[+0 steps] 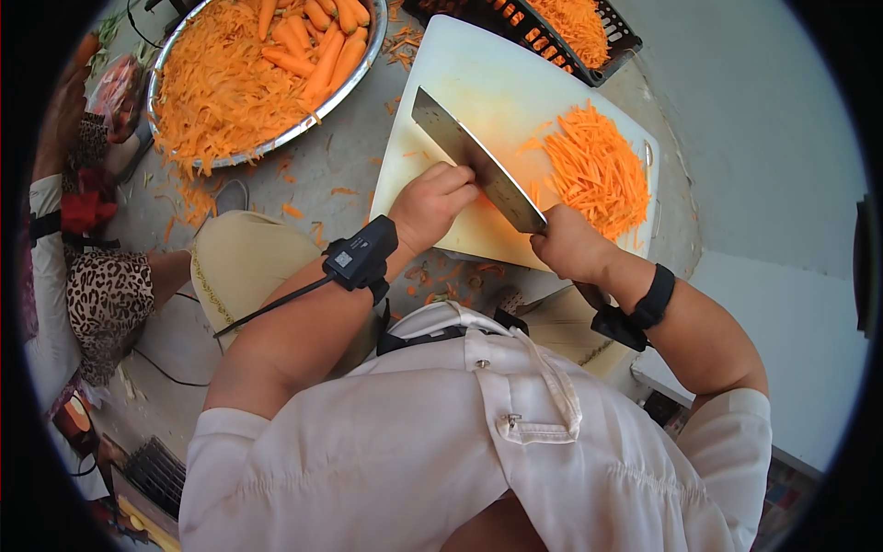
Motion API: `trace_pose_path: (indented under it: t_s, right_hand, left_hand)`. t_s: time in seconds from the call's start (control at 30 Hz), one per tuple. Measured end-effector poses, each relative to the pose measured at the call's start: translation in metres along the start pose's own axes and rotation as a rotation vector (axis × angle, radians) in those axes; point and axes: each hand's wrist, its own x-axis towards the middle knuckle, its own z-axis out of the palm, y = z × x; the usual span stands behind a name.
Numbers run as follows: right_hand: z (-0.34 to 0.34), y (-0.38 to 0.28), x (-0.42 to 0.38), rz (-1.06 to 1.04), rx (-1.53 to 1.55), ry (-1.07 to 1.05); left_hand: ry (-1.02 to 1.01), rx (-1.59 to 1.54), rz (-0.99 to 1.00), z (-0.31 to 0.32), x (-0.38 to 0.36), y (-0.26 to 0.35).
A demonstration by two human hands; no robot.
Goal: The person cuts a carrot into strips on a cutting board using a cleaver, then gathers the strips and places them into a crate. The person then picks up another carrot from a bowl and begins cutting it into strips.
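Note:
A broad cleaver [487, 164] lies slanted over the white cutting board [460, 64], its blade pointing to the upper left. Its handle is wrapped by my right hand [572, 244]. My left hand [432, 204] rests on the board with curled fingers, the fingertips against the near side of the blade. What those fingers hold, if anything, is hidden. To the right of the cleaver is a heap of shredded carrot [600, 175], with a few loose strips near the blade.
A metal basin [375, 41] of shredded carrot and whole carrots [322, 69] stands at the upper left. Behind the board is a black plastic crate [627, 44] with more shreds. Carrot scraps litter the floor [345, 152]. Another person's arm [46, 198] shows at the left.

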Motion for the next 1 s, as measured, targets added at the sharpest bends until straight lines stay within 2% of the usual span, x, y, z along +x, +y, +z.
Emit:
trace_pose_path:
  t_s: [0.13, 0.2, 0.33, 0.5, 0.7, 1.0]
  right_hand:
    - [0.017, 0.004, 0.028, -0.037, -0.063, -0.004]
    - [0.028, 0.009, 0.039, -0.122, -0.028, 0.127]
    - [0.032, 0.013, 0.036, -0.113, 0.022, 0.117]
    - [0.038, 0.018, 0.038, -0.234, 0.020, 0.187]
    - [0.025, 0.024, 0.014, -0.178, 0.203, 0.172]
    - [0.008, 0.021, -0.006, -0.164, 0.038, 0.105]
  left_hand:
    - [-0.002, -0.010, 0.004, 0.000, -0.001, 0.000]
    - [0.008, -0.012, 0.003, 0.000, 0.001, -0.001]
    - [0.045, -0.005, -0.043, -0.003, 0.002, 0.003]
    - [0.045, 0.003, -0.054, -0.003, 0.001, 0.000]
    - [0.053, 0.010, -0.020, -0.001, 0.000, -0.002]
    - [0.053, 0.034, -0.003, 0.001, -0.003, -0.004]
